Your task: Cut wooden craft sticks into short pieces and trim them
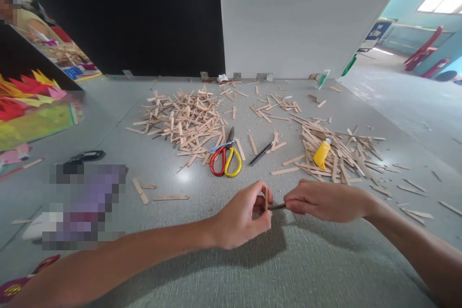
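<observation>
My left hand (245, 214) pinches a short wooden craft stick (266, 198), held upright between thumb and fingers. Just to its right, my right hand (317, 199) is closed round a thin, dark, narrow piece (277, 206) whose tip reaches to my left hand. Fingers cover most of that piece, so its kind is unclear. Beyond my hands lie scissors (226, 156) with one red and one yellow handle. A dark pen-like tool (261, 154) rests beside them. Further right, a yellow glue bottle (321, 155) lies on loose craft sticks.
A big heap of craft sticks (187, 118) spreads at the back left, another pile (342, 149) at the right. A black and white panel (288, 19) stands across the back. Red and yellow paper shapes (29, 91) are at far left. A person (34, 26) is behind.
</observation>
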### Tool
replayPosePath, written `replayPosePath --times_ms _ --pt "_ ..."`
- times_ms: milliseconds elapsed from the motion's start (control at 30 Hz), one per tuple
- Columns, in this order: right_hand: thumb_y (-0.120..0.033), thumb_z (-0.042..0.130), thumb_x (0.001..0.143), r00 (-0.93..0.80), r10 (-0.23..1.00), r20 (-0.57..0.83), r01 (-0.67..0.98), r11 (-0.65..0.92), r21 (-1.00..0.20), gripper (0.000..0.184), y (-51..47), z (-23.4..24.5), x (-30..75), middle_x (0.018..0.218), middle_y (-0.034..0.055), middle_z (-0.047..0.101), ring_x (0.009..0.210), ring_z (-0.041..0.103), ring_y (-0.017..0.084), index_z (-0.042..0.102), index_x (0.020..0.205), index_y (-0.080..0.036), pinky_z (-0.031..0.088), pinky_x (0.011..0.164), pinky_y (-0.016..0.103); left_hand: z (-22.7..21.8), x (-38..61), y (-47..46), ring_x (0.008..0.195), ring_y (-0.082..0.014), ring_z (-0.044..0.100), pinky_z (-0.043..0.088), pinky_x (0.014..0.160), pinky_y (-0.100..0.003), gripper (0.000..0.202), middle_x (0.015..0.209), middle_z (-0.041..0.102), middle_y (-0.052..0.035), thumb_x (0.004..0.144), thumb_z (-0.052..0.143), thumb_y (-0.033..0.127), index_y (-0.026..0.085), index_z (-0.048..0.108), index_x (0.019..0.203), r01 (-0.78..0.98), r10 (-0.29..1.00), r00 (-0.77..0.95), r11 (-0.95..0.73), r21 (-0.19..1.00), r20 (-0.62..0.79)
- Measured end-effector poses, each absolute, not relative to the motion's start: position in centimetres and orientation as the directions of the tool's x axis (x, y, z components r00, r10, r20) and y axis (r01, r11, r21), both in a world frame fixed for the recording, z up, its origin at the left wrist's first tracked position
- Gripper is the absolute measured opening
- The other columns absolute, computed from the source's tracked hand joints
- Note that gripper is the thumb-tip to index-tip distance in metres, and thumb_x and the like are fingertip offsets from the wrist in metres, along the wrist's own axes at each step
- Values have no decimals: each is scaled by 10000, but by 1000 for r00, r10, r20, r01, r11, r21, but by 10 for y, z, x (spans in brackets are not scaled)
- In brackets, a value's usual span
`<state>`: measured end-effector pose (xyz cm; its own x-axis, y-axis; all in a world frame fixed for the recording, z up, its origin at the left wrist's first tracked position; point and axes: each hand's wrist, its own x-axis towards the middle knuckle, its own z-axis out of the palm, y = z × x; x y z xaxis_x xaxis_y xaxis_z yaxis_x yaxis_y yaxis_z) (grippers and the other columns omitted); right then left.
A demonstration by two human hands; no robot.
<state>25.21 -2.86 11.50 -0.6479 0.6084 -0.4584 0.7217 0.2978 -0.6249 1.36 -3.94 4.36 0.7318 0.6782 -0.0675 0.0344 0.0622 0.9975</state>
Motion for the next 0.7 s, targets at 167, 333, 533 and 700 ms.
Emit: replayPosePath --times_ms 167,333,533,700 --pt "-374 383 1075 -606 658 -447 768 336 -546 368 -36 107 251 750 50 618 766 593 227 550 777 -239 396 699 333 33 13 -31 708 -139 579 438 667 -262 242 793 579 36 910 689 300 234 480 1014 33 684 722 118 993 -105" --pt "-260 435 1072 -531 731 -428 838 379 -393 267 -49 97 245 826 89 678 717 629 221 669 956 -198 330 636 314 28 14 -29 697 -138 558 425 650 -258 231 807 587 34 921 675 306 238 479 1022 63 670 734 92 994 -108" --pt "-24 502 932 -575 750 -326 815 490 -311 215 -58 80 231 903 109 748 703 635 194 652 947 -177 310 645 309 26 14 -31 687 -132 491 403 624 -243 194 801 548 42 900 670 226 240 483 951 98 724 690 -109 989 12" --pt "-39 500 960 -563 777 -280 823 496 -279 207 -62 70 225 879 118 749 666 616 193 666 965 -162 274 641 334 22 14 -32 667 -130 482 391 617 -244 195 782 516 48 913 640 249 247 448 944 64 718 696 -91 994 21"
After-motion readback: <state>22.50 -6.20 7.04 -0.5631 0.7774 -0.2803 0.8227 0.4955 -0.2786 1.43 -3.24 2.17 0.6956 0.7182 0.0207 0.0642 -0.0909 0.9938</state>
